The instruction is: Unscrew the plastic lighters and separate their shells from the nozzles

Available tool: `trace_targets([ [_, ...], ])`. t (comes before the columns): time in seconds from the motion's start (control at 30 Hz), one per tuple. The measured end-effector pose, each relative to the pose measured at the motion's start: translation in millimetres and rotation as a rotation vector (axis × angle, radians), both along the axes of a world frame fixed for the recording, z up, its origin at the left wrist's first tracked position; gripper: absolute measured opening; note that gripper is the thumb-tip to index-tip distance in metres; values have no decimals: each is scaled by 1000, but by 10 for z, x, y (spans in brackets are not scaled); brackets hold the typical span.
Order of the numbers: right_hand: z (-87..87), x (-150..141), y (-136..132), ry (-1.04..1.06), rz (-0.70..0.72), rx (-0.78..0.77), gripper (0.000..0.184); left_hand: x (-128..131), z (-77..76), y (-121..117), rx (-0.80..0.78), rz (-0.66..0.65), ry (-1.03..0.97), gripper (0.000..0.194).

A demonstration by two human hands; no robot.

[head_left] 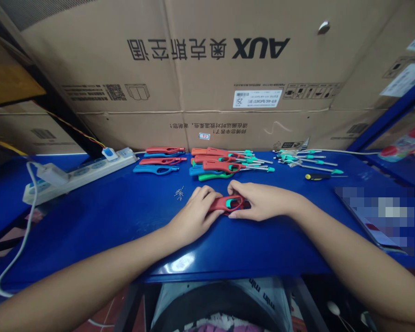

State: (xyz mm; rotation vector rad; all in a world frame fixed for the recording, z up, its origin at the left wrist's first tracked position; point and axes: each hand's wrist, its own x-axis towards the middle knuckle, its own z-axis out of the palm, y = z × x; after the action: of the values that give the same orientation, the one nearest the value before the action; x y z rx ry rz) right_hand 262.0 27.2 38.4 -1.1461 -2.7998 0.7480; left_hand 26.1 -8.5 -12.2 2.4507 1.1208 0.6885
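Note:
A red gas lighter (218, 203) with a green trigger lies across the middle of the blue table, between both hands. My left hand (198, 213) is closed around its handle end. My right hand (257, 201) pinches the other end, by the trigger loop, and its fingers hide the tip. Behind the hands lies a pile of lighters (221, 166) in red, blue and green, several with metal tubes. Red and blue handle shells (155, 169) are laid out to their left. A few small screws (179, 193) sit near my left hand.
Metal lighter tubes with green parts (307, 159) lie at the back right, beside a yellow and black screwdriver (317, 176). A blurred phone-like device (376, 221) rests on the right. A white power strip (86, 174) with cables stands at the left. Large cardboard (193, 101) walls the back.

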Motion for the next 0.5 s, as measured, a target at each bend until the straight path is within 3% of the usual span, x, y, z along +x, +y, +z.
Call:
trace_targets([
  [0.17,-53,156,214,39,24,-16,25,10,-43,26,-60,16,-95,23],
  [0.33,-102,196,295,99,41,-136,31,21,-33,22,-110,29,-163,22],
  [0.5,-116,205,308,301,34,-60,28,21,-35,36,-141,42,-206,23],
])
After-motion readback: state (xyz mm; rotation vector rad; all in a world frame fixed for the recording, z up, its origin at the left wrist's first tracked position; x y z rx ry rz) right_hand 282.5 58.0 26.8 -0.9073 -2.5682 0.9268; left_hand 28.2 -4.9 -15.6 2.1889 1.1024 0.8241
